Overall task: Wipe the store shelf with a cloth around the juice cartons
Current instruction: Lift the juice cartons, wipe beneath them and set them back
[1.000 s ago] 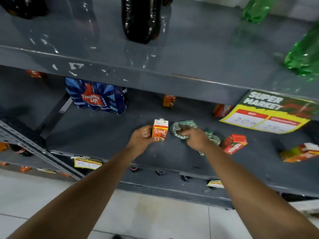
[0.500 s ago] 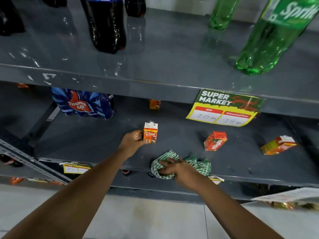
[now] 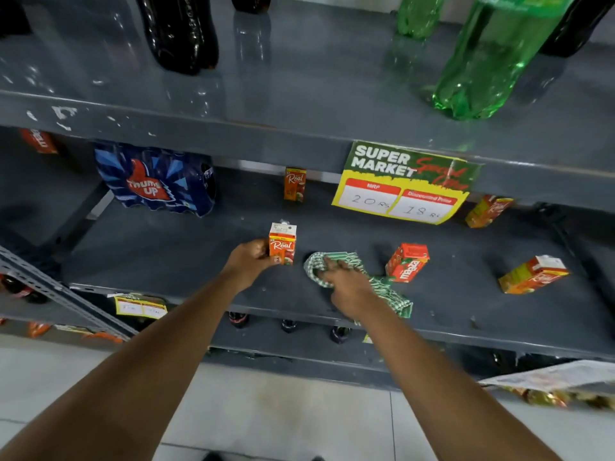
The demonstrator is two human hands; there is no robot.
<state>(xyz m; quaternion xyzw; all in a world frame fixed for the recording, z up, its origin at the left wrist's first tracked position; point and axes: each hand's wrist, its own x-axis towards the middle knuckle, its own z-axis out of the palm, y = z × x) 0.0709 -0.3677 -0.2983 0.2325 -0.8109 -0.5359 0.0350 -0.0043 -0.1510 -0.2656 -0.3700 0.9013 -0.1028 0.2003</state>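
My left hand (image 3: pixel 251 261) grips a small orange Real juice carton (image 3: pixel 283 242), held upright just above the grey middle shelf (image 3: pixel 166 257). Right beside it, my right hand (image 3: pixel 349 286) presses a green-and-white checked cloth (image 3: pixel 386 291) flat onto the shelf. A red Maaza carton (image 3: pixel 407 262) stands tilted just right of the cloth. An orange-yellow carton (image 3: pixel 532 274) lies on its side further right. Another Real carton (image 3: pixel 294 184) stands at the back, and one more carton (image 3: pixel 487 211) sits at the back right.
A blue Thums Up multipack (image 3: pixel 156 179) stands at the back left of the shelf. A yellow Super Market price sign (image 3: pixel 406 184) hangs from the upper shelf edge. Dark cola bottles (image 3: pixel 179 31) and green bottles (image 3: pixel 492 58) stand on the upper shelf. A slanted metal strut (image 3: pixel 60 294) runs at left.
My right hand has slid the cloth from the shelf's front edge back toward the held carton. My left hand keeps the Real carton in about the same spot.
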